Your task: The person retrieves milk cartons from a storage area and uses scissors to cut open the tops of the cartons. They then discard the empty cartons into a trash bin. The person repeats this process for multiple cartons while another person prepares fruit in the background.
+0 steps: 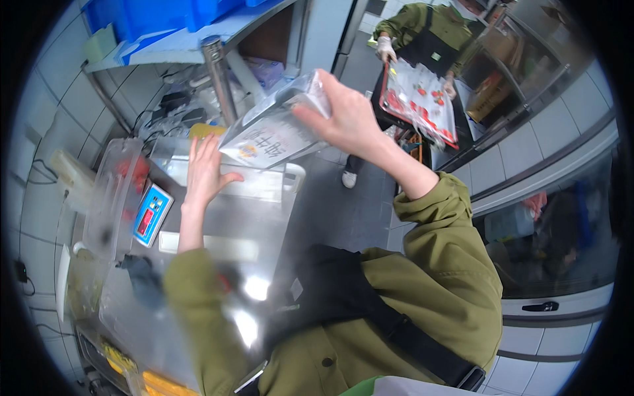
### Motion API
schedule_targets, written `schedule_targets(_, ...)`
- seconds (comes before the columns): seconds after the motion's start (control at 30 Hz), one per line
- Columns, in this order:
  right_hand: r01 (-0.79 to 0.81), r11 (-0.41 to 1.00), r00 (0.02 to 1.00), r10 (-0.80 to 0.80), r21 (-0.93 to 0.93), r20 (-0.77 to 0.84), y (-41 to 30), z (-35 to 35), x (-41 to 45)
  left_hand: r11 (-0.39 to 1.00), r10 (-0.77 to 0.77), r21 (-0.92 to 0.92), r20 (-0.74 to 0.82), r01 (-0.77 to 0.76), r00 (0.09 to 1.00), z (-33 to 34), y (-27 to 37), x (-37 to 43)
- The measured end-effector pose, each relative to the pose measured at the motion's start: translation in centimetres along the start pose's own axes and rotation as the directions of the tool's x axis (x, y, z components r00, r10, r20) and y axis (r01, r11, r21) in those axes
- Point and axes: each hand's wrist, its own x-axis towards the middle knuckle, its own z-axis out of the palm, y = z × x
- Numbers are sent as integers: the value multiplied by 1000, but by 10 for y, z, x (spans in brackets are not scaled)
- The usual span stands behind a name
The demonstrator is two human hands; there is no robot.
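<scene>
My right hand grips a silver-and-white carton that bears printed writing, holding it tilted above the far end of a steel worktable. My left hand is beside the carton's lower corner, thumb spread from the fingers; whether it touches the carton I cannot tell. Beneath the carton lies a white board with a handle cutout. Left of my left wrist stands a digital scale with a blue panel and lit red display. A white strip-shaped object lies near my left forearm.
A clear plastic bin with red contents stands by the tiled wall. Blue crates sit on a shelf above a metal post. A co-worker holds a tray of strawberries in the aisle. At right is a glass-fronted door.
</scene>
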Motion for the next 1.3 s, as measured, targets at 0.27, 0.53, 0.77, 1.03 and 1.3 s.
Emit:
schedule_targets(0.27,-18,994,997,26,105,-69,-1,-11,9,1000,10,-11,-11,-10,1000,3,4,12)
schedule_targets(0.53,-124,992,987,123,10,106,-35,2,19,982,-163,-128,-239,135,957,19,-6,-17)
schedule_targets(0.77,-198,903,967,116,381,226,4,-11,26,839,-530,-379,-415,389,739,-9,94,-87)
schedule_targets(1.03,-313,893,944,253,323,212,29,-4,20,191,-935,-423,-354,886,33,-2,98,-293)
schedule_targets(1.3,-177,879,979,112,442,171,1,4,17,204,-958,-575,-282,792,43,-16,65,-248)
